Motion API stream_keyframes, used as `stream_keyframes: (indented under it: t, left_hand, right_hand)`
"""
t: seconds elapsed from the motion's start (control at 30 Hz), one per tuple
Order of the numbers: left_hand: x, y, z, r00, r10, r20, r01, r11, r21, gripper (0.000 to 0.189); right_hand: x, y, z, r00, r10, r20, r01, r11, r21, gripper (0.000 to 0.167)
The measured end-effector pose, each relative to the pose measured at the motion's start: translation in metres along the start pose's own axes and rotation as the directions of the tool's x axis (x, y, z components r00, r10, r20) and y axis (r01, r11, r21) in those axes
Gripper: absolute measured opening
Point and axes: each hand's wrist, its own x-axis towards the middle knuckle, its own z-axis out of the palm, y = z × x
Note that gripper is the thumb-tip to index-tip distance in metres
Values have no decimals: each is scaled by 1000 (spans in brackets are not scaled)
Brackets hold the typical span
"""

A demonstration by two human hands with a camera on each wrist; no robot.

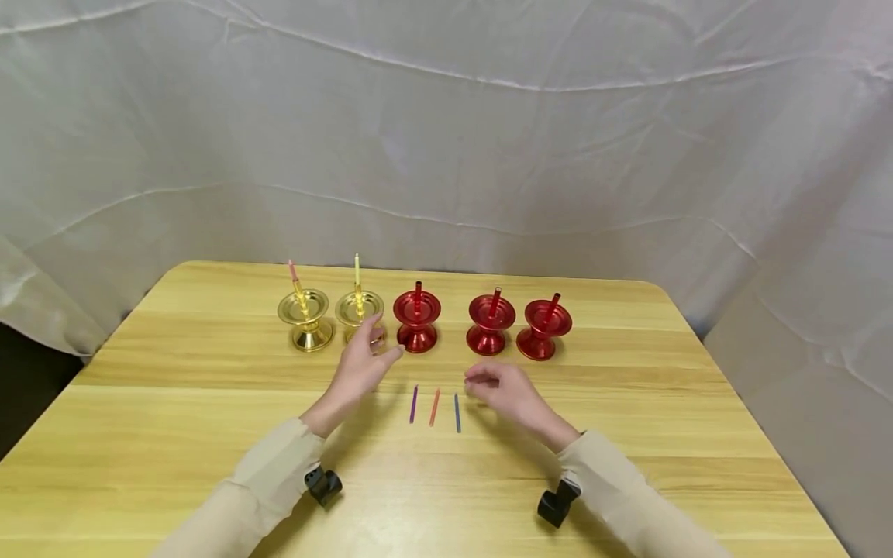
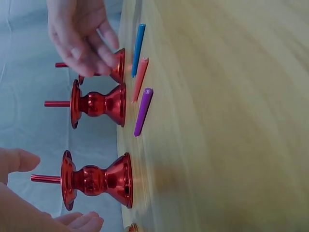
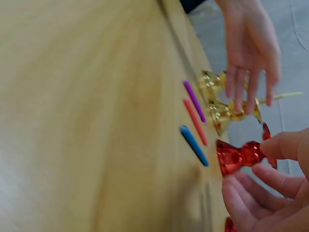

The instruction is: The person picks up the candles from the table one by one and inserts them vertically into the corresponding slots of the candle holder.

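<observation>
My left hand (image 1: 358,364) is held over the table with fingers and thumb spread and nothing in it, overlapping the gold candle holder (image 1: 343,312) that carries a yellow candle (image 1: 357,270). Above the wood to the right, my right hand (image 1: 511,394) has loosely bent fingers and no object between them. Between the hands lie three thin candles side by side: purple (image 1: 414,404), orange-pink (image 1: 435,408) and blue (image 1: 457,415). The blue one is nearest the right fingertips. A red candle holder (image 2: 94,180) appears beyond the left thumb and fingers in the left wrist view.
Behind the hands, a row holds another gold holder (image 1: 312,338) with a leaning pink candle (image 1: 293,270), then three red holders: left (image 1: 417,338), middle (image 1: 486,341) and right (image 1: 536,346). Only bare tubes rise from the red ones. A pale curtain (image 1: 446,155) hangs behind the table (image 1: 432,496).
</observation>
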Motion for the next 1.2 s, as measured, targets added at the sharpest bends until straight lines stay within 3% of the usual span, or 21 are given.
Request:
stream_keyframes:
  t: [0.3, 0.53, 0.67, 0.93, 1.2]
  left_hand:
    - [15, 0, 14, 999, -50, 19, 50, 999, -12, 78]
    - [26, 2, 27, 1000, -3, -5, 2, 999, -39, 84]
    - [33, 4, 32, 999, -9, -40, 7, 999, -38, 85]
    - [41, 3, 37, 996, 42, -84, -49, 994, -93, 86]
    - [50, 7, 36, 998, -25, -66, 19, 996, -87, 92]
  right_hand:
    - [-11, 4, 12, 998, 41, -44, -43, 998, -38, 18]
    - [-10, 7, 14, 995, 75, -60, -76, 997, -18, 16]
    - [-11, 6, 14, 994, 93, -59, -94, 996, -14, 15]
    - [-12, 4, 20, 994, 93, -62, -97, 994, -60, 16]
    - [-7, -3, 27, 996, 81, -41, -84, 994, -72, 17]
